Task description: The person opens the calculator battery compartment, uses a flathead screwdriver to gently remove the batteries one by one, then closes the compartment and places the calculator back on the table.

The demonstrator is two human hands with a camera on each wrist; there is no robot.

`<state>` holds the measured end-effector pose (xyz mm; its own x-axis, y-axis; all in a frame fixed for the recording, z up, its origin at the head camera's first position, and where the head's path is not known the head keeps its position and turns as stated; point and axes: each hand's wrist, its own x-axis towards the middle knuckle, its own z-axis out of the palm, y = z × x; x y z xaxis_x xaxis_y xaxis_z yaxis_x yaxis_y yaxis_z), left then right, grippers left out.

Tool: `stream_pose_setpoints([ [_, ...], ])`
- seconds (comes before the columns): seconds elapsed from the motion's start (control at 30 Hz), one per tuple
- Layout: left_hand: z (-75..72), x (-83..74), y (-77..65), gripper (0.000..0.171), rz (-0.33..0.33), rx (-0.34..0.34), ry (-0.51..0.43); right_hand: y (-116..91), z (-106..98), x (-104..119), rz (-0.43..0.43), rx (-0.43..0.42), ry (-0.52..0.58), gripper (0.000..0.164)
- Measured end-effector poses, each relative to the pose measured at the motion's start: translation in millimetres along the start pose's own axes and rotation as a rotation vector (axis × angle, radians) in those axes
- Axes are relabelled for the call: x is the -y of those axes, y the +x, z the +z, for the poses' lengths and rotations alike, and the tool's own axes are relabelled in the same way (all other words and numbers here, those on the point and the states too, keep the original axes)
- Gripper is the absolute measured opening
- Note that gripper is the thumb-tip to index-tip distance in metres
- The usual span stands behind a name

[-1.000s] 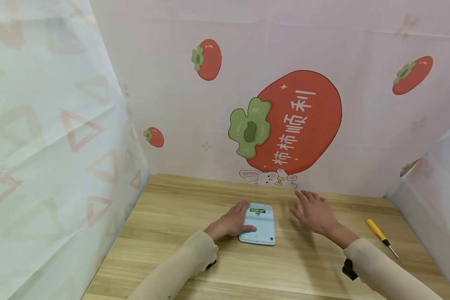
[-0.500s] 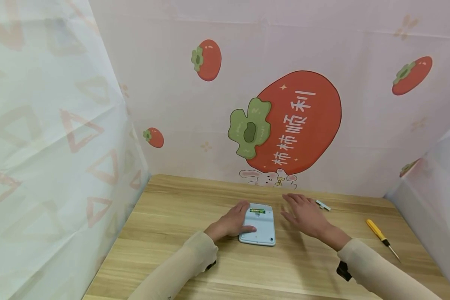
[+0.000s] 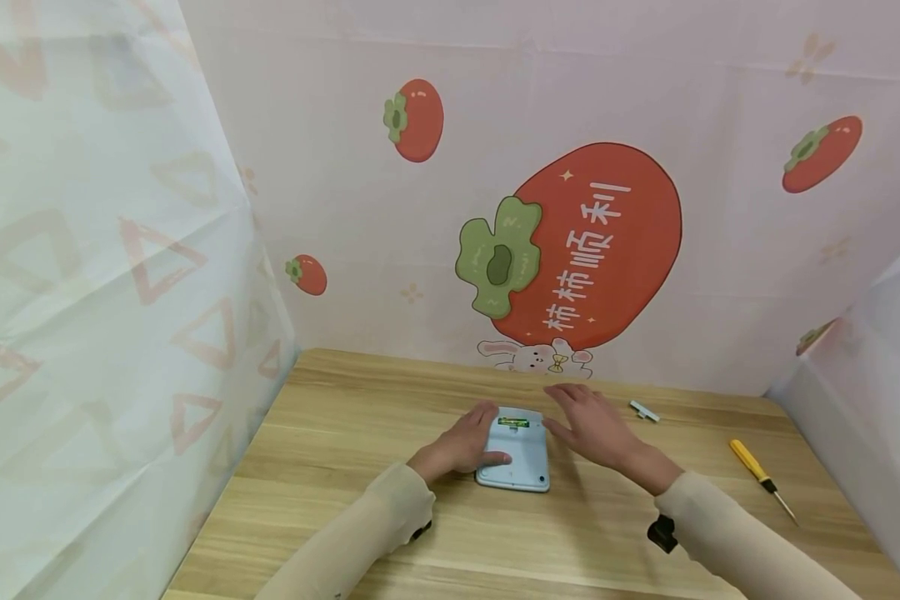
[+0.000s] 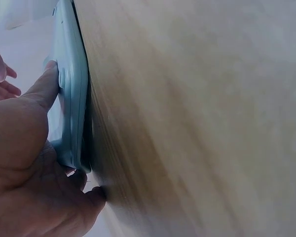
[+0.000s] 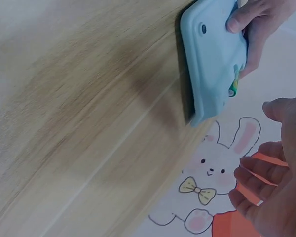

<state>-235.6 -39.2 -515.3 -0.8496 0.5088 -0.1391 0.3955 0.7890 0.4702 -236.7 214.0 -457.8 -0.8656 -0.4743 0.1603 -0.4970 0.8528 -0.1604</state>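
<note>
A light blue calculator [image 3: 521, 460] lies back side up on the wooden table, its battery slot uncovered. In the slot near its far end sits a green battery [image 3: 513, 422]. My left hand [image 3: 461, 439] grips the calculator's left side, thumb flat on the back and fingers at the far left edge. In the left wrist view that thumb [image 4: 44, 84] presses on the casing [image 4: 74, 98]. Over the upper right corner hovers my right hand [image 3: 596, 427], fingers loosely spread and holding nothing. The right wrist view shows this hand [image 5: 281, 187] apart from the casing.
A small light blue battery cover [image 3: 644, 411] lies on the table [image 3: 360, 425], behind and right of my right hand. Farther right is a yellow-handled screwdriver [image 3: 753, 463], tip toward the near right. A printed cloth wall [image 3: 375, 217] stands along the table's back edge.
My right hand has moved left from the battery cover, which it hid a second ago, to the calculator's upper right corner. The left hand and the calculator have stayed put.
</note>
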Motion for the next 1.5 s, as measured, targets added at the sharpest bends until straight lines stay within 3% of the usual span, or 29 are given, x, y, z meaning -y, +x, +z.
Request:
stream_pose_setpoints([
  [0.8,0.4,1.6,1.9,0.091,0.004,0.0,0.025,18.7,10.1,26.9,-0.071,0.07,0.03,0.041],
  [1.13,0.8,3.0,2.7,0.087,0.044,-0.007,0.045,25.4,13.1,36.0,-0.075,0.093,0.04,0.037],
  [1.5,0.5,2.7,2.2,0.088,0.042,-0.008,0.068,33.2,21.4,39.3,-0.114,0.081,0.078,0.032],
])
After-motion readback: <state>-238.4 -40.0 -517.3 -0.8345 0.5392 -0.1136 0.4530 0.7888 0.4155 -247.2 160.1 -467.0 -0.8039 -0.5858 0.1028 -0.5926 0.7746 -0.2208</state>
